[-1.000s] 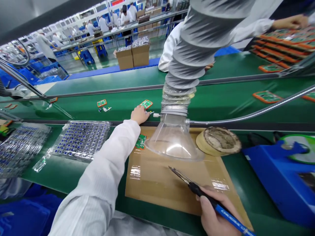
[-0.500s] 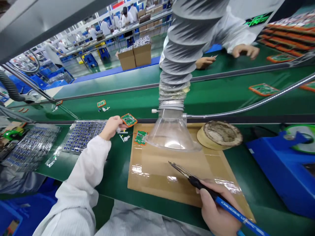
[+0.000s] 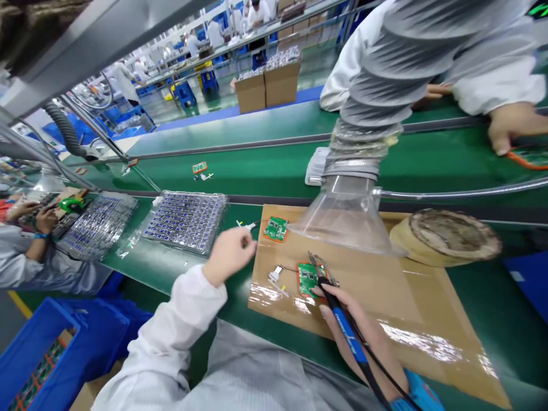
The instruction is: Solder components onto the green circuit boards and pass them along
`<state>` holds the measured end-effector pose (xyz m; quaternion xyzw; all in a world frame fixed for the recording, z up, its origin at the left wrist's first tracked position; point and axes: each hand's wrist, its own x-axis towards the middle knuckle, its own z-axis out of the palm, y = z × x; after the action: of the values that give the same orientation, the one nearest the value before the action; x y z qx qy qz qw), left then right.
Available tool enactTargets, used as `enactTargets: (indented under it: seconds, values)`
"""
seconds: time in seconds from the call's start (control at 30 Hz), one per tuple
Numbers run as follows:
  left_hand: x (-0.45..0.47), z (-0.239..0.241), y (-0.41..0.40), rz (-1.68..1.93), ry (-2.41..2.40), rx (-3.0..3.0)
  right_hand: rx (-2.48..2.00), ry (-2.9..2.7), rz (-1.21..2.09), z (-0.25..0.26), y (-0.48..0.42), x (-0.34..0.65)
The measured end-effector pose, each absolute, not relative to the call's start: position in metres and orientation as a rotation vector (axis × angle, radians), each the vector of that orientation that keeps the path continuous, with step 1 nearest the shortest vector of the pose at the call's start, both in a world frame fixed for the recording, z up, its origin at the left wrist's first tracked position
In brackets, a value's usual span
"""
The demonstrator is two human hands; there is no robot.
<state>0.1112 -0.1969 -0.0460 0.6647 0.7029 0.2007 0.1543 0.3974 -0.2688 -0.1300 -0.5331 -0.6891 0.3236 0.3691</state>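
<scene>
Gripping a soldering iron (image 3: 345, 325) like a pen, the right hand (image 3: 368, 342) was seen low over the taped cardboard mat (image 3: 398, 302), its fingers clamped round the blue handle. The iron's tip was set at the upper right edge of a small green circuit board (image 3: 305, 278), which lay flat on the mat just in front of the clear fume hood (image 3: 342, 222). One fingertip of that hand was pressed at the board's near edge. A white connector (image 3: 275, 275) on thin wires lay just left of the board.

The left hand (image 3: 229, 254) was held above the green bench at the mat's left edge, apart from the board, with its fingers curled in toward the palm. Whether anything was pinched there could not be told.

By the look of it, the soldering on this board was only under way. No finished joint could be made out at this size. A second board (image 3: 276, 228) lay at the mat's far left corner, and another (image 3: 199, 167) was left on the conveyor belt (image 3: 265, 171) beyond — whether either was already worked could not be told. A bagged tray of blue parts (image 3: 186, 221) sat near the left hand, and a co-worker's hand (image 3: 511, 125) rested across the belt.
</scene>
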Motion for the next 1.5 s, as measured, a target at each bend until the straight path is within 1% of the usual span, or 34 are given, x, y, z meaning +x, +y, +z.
enactTargets:
  seconds: [0.07,0.13,0.2,0.27,0.47,0.67,0.9,1.1,1.27,1.33,1.4,1.43,1.5]
  values:
    - [0.053,-0.036,-0.188,0.519,2.401,1.820,-1.367,-1.812,0.775,-0.139,-0.267,0.400]
    - [-0.004,-0.031,-0.181,0.329,2.734,1.630,-1.370,-1.821,0.756,-0.145,-0.265,0.402]
    - [-0.046,-0.032,-0.177,0.274,2.858,1.512,-1.381,-1.811,0.763,-0.147,-0.263,0.403]
    - [-0.069,-0.037,-0.176,0.258,2.883,1.482,-1.387,-1.801,0.785,-0.146,-0.263,0.403]
    - [-0.068,-0.056,-0.173,0.307,2.932,1.522,-1.374,-1.746,0.787,-0.132,-0.266,0.396]
    - [-0.067,-0.059,-0.166,0.331,2.946,1.503,-1.417,-1.665,0.797,-0.113,-0.274,0.386]
    - [-0.061,-0.066,-0.161,0.526,2.954,1.349,-1.388,-1.657,0.786,-0.112,-0.272,0.385]
    - [-0.065,-0.062,-0.159,0.713,2.850,1.224,-1.362,-1.669,0.783,-0.113,-0.272,0.385]
    - [-0.042,-0.044,-0.161,0.934,2.783,1.367,-1.378,-1.701,0.663,-0.114,-0.271,0.384]
    - [-0.018,-0.039,-0.169,1.147,2.511,1.440,-1.375,-1.725,0.610,-0.118,-0.269,0.387]
    - [0.015,-0.040,-0.179,1.321,2.039,1.419,-1.344,-1.751,0.573,-0.124,-0.266,0.391]
    - [0.034,-0.042,-0.185,1.340,1.803,1.369,-1.325,-1.753,0.566,-0.126,-0.265,0.393]
    - [0.073,-0.049,-0.198,1.259,1.482,1.260,-1.303,-1.718,0.592,-0.126,-0.265,0.395]
